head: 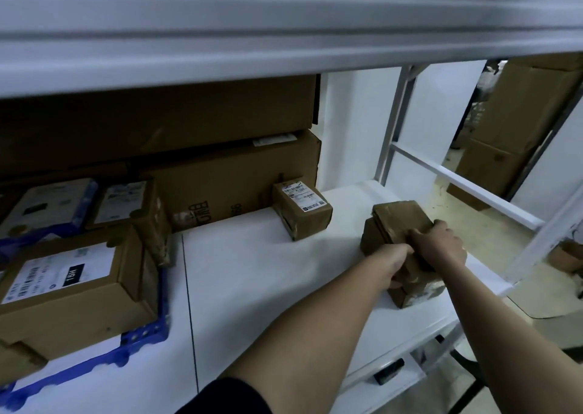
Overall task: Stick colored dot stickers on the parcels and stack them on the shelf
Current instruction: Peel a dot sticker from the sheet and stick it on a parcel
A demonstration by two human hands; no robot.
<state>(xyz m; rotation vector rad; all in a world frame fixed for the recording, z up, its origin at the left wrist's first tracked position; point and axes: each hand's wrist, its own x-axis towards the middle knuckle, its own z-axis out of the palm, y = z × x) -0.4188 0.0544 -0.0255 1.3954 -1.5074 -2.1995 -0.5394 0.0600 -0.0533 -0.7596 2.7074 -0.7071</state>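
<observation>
On the white shelf (252,271), near its right end, two small brown cardboard parcels sit close together. The far parcel (394,221) stands behind the near parcel (416,287). My left hand (394,262) grips the near parcel's left side. My right hand (441,243) holds its top, fingers curled over the edge by the far parcel. Another small parcel (301,208) with a white label stands further back in the middle. No dot stickers are visible.
Large cardboard boxes (189,123) are stacked at the back left. Labelled parcels (72,284) lie on a blue tray (135,347) at the left. An upper shelf board (284,35) hangs close overhead. The white shelf frame (473,189) bounds the right side.
</observation>
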